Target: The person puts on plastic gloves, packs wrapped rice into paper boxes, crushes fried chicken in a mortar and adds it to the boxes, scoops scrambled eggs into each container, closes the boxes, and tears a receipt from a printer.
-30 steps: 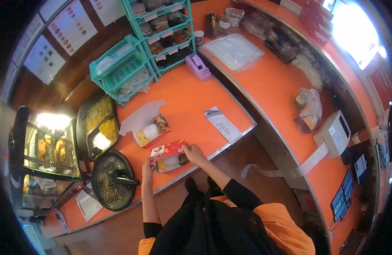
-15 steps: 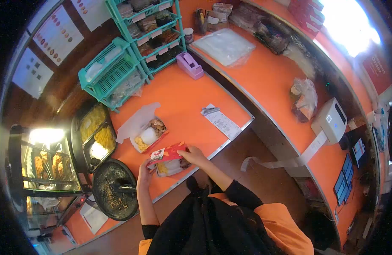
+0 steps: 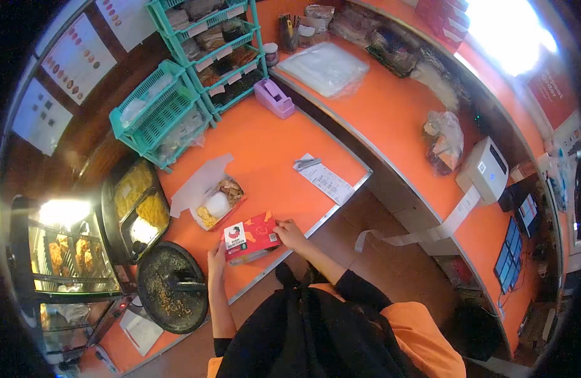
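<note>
A red food box with a printed lid lies near the front edge of the orange counter. Its lid now covers most of the food, and a little shows at the near side. My left hand grips the box's left side, and my right hand holds its right end. Just behind it, an open box shows white rice, yellow food and brown pieces, with its lid folded back. A printed receipt lies to the right, with a small grey item on its upper end.
A round black lid and a black tray of yellow food are at the left, beside a lit food warmer. Teal baskets and a purple tape dispenser stand behind. A printer trails paper at right.
The red lid has come down over the near box, its printed top now facing up. Both hands remain at the box's sides. The whole view has shifted slightly.
</note>
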The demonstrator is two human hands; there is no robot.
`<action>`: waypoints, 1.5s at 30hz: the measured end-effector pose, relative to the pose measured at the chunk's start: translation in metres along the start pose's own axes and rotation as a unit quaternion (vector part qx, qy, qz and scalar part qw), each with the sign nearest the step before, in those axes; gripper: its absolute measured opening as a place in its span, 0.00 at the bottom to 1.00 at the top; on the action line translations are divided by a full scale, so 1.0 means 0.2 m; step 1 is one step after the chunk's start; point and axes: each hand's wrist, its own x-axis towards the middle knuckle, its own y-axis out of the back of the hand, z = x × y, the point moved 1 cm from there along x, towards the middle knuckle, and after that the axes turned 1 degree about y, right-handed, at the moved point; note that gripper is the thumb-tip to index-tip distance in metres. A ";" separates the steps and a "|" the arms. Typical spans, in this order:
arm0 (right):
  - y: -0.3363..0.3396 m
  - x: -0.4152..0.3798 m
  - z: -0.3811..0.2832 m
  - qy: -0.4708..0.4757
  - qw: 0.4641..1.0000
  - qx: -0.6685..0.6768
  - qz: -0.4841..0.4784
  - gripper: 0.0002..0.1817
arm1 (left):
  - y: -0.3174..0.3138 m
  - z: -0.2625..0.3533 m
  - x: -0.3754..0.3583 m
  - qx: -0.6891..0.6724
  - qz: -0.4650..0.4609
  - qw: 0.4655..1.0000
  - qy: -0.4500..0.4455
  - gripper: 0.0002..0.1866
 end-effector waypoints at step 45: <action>0.17 -0.12 -0.47 0.348 0.823 -0.437 -0.106 0.51 | -0.26 0.16 -0.10 0.524 0.034 0.734 -0.431 0.43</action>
